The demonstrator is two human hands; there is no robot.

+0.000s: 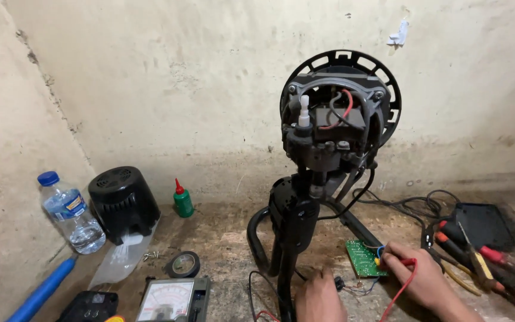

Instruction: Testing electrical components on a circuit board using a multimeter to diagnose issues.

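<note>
now red probe (pixel 402 285) aslant toward circuit board (pixel 365 258)

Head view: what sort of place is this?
Probably an informal repair corner on a floor by a bare wall: an opened fan motor, an analog multimeter, and screwdrivers beside the right hand probing a circuit board.

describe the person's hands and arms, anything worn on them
Both hands are bare: no gloves, rings or watch show on the left hand or the right hand. The right forearm is bare as far as the picture's edge, with no sleeve in sight. Little of the left arm shows beyond the wrist.
</note>
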